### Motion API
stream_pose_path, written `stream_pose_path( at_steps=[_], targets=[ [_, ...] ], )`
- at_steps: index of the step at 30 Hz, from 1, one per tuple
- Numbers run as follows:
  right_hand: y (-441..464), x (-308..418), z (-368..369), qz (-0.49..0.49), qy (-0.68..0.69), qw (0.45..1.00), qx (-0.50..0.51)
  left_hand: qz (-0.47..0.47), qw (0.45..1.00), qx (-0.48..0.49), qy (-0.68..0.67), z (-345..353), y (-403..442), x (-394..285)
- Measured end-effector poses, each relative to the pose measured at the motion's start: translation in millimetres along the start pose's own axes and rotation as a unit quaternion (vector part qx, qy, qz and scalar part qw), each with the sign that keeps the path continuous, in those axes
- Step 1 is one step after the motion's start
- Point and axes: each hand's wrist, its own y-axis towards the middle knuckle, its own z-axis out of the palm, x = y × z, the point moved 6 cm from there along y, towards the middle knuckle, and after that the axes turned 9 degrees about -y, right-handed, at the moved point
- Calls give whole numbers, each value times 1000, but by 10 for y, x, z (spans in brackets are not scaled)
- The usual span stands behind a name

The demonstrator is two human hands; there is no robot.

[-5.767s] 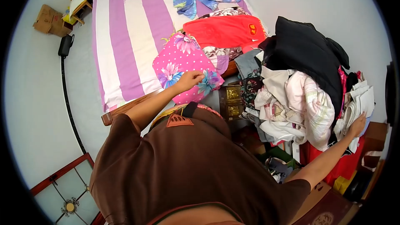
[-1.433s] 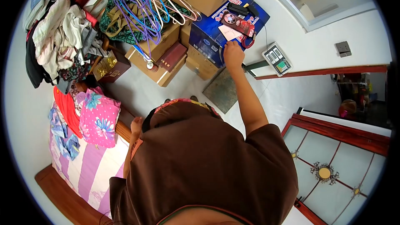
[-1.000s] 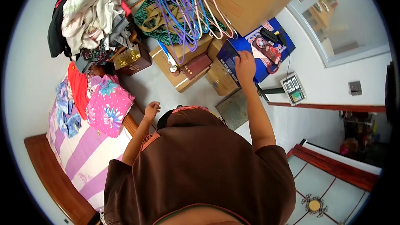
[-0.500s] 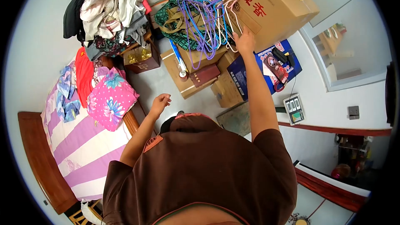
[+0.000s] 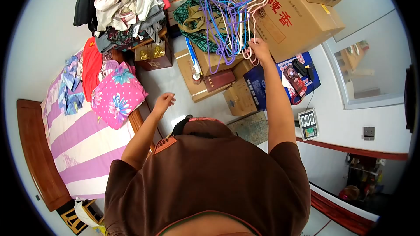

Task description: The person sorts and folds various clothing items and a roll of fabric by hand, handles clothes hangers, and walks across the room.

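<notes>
A cluster of hangers [image 5: 229, 26] in purple, blue, white and pale pink lies over a dark green patterned bag [image 5: 186, 16] on the stacked cardboard boxes. At its right end, my right hand [image 5: 261, 50] has its fingers closed around a pale pink hanger [image 5: 254, 11]. My left hand [image 5: 163, 104] is held in the air above the floor between bed and boxes, empty, with loosely bent fingers a little apart.
A large cardboard carton [image 5: 288, 22] stands behind the hangers. Clothes [image 5: 127, 4] are heaped at upper left, beside the bed [image 5: 83, 157] with its pink floral pillow [image 5: 119, 96]. A blue box [image 5: 310, 76], a scale [image 5: 308, 123] and a drink can [image 5: 197, 78] are also near.
My right hand has moved slightly down and its fingers have closed on the pale pink hanger. My left hand has shifted a little up and left. The view has tilted slightly.
</notes>
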Motion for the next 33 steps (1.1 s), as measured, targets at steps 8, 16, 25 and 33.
stream_pose_path(
  at_steps=[8,16,25,33],
  targets=[
    [-118,77,375,30,61,998,-1,97,990,95,38,1238,407,-1240],
    [-129,131,597,-15,-80,987,-137,43,979,149,-135,2044,660,-1547],
    [-310,355,752,-6,-312,929,-199,257,952,115,121,2337,716,-1710],
    [-208,351,616,7,-371,900,-228,120,969,206,56,1684,805,-1516]
  ],
)
